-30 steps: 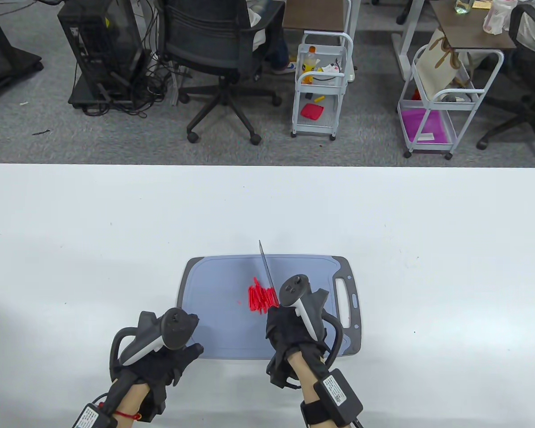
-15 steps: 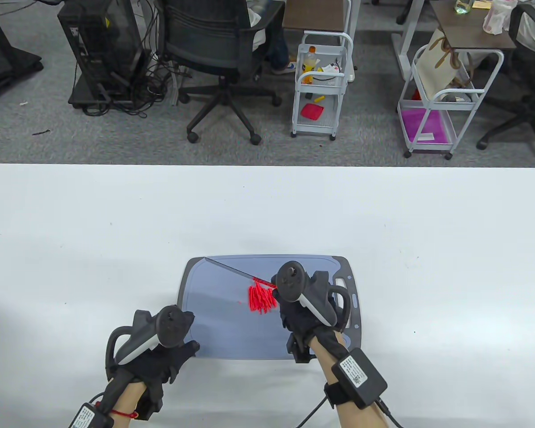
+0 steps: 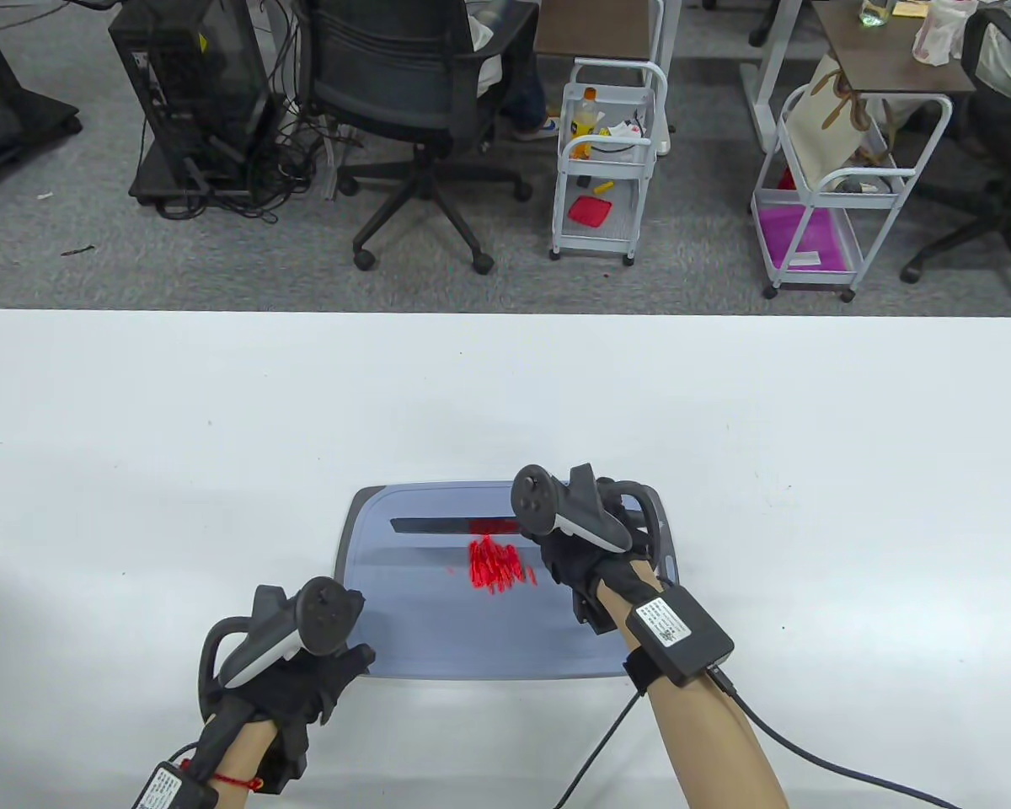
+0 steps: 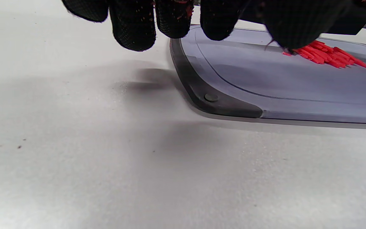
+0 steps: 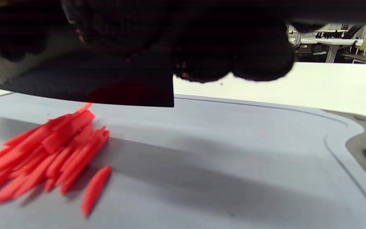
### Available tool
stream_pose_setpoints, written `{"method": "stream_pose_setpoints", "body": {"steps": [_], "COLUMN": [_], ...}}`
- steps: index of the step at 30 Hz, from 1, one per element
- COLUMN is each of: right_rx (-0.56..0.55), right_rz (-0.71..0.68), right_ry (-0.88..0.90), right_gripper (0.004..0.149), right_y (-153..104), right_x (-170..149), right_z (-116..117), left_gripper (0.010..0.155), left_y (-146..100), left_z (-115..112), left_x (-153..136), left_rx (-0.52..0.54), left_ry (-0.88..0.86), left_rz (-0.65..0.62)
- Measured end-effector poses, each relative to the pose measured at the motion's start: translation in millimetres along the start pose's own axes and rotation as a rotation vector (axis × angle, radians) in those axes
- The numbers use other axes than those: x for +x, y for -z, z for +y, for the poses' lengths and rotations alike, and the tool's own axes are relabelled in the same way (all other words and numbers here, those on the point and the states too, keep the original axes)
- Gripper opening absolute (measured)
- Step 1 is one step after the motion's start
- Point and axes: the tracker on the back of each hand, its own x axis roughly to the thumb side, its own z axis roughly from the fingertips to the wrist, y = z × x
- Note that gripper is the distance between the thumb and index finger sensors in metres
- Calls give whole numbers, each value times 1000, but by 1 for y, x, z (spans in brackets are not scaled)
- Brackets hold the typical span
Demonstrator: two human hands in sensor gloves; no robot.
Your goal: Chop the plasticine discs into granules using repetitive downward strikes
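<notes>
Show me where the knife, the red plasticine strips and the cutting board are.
knife [image 3: 438,526]: table view, middle of the dark blade.
red plasticine strips [image 3: 495,565]: table view, centre of the pile.
cutting board [image 4: 227,109]: left wrist view, dark near corner rim.

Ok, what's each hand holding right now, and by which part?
The right hand grips the knife by its handle, blade out to the left. The left hand holds nothing.
</notes>
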Motion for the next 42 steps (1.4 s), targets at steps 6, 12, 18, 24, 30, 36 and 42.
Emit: {"method": "stream_pose_setpoints", "body": {"steps": [6,12,18,24,30,36,42], "right_rx": [63,-19,-19,-41,0,3,47], "right_rz": [-5,-7,10,-9,-51,-57,-29], "right_ry": [-89,-85,-151,-27,-133,-189,-196], "right_gripper": [53,52,51,51,51,51,52], "right_y": [11,10,5,-7,-5,-1,6], "right_x": [9,14,6,1,16,23,24], "right_z": [15,29,17,-11,0,8,23], "left_gripper": [76,76,75,75,76,76,76], "left_y": [0,1,0,0,0,0,0], "left_z": [0,0,-2,-2,-3,-2,-3], "left_x": [1,2,1,5,5,4,7], "left_rx": [-8,-10,-14,-17,-19,-18,-26], "left_ry": [2,-6,-6,10,13,11,19], "left_rz": [-4,-8,-13,-20,-18,-12,-18]}}
